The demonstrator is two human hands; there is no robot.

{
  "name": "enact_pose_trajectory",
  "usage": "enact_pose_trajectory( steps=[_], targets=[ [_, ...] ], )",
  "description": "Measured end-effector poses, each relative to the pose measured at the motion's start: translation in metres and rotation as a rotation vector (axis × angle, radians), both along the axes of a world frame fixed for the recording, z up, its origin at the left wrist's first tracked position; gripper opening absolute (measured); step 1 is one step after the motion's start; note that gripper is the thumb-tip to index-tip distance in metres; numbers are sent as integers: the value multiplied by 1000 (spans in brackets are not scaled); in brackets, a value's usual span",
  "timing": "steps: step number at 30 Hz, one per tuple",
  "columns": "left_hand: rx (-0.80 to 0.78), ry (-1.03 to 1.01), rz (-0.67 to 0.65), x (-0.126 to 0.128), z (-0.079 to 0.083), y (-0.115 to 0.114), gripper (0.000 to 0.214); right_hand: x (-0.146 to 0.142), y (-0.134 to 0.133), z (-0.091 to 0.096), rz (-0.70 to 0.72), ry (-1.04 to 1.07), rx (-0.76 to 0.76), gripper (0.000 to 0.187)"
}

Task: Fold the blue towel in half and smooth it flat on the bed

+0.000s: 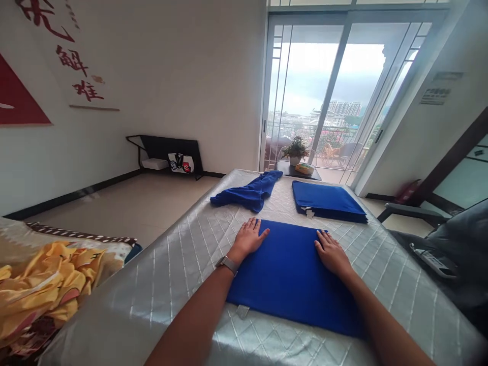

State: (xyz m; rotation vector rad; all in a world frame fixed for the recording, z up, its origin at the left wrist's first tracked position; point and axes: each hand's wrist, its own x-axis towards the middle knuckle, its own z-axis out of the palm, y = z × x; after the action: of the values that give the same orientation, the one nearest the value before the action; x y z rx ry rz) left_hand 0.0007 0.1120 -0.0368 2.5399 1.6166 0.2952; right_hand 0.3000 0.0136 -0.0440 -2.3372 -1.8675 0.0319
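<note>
A flat blue fabric piece [282, 274], roughly rectangular, lies in front of me on the quilted silver cover [163, 284]. A small pale tag [242, 311] sticks out at its near left edge. My left hand [248, 238], with a watch on the wrist, rests on the far left corner, palm down and fingers stretched. On the far right corner lies my right hand [332, 251], also flat with fingers extended. Beyond them, a crumpled blue cloth [251, 193] is at the left, and a neat stack of folded blue fabric [328, 199] with white tags is at the right.
Yellow patterned fabric [49, 284] is heaped at the lower left. A black armchair [457, 239] stands close on the right. Past the far edge are a small table with a potted plant [295, 150] and glass sliding doors [305, 76]. A black folding frame [168, 147] leans by the wall.
</note>
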Motion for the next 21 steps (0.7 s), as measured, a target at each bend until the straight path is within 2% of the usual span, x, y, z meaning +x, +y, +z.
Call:
enact_pose_trajectory(
  steps=[10,17,21],
  targets=[
    [-40,10,-21,-7,-4,8,85,-17,-11,24,-7,107,-27,61],
    [-42,23,-52,-16,-15,24,89,-17,-11,23,7,144,-12,63],
    [-60,69,-25,-13,-7,21,84,-14,-13,22,55,155,-24,66]
  ],
)
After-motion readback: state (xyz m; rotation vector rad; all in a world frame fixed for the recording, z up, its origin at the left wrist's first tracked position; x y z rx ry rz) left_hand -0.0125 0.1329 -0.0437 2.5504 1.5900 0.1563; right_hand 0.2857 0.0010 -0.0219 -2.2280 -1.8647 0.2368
